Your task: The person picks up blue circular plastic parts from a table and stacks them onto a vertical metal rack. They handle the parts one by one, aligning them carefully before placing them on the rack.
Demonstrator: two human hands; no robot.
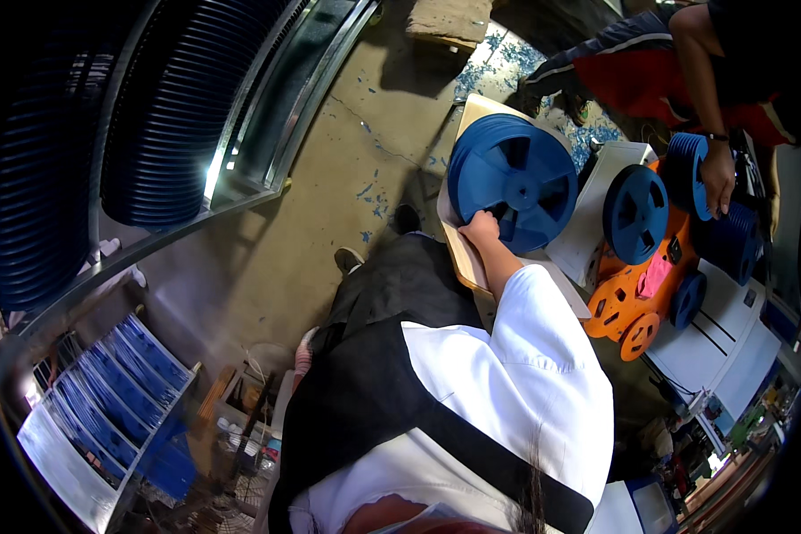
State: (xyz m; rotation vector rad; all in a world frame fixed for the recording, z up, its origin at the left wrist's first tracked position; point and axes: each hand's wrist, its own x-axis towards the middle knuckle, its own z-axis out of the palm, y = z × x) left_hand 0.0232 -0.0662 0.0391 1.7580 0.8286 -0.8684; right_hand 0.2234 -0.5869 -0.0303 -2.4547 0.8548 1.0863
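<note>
Evidently, the right hand's (481,229) fingers are curled on the near rim of the blue reel (522,190), flange up on the light-topped table (452,233). Left hand (303,353) beside the hip; grip cannot be told. Step, judged: steadying reel. Next move probably calls for both hands.

The right arm is extended forward from the shoulder and covered by a loose white fabric sleeve (543,334); the bare forearm (499,267) is angled slightly inward. The bare right hand (481,227) is closed in a grasp, with its fingertips partly hidden. The left hand (303,351) is held low beside the torso; its finger position cannot be determined.
</note>
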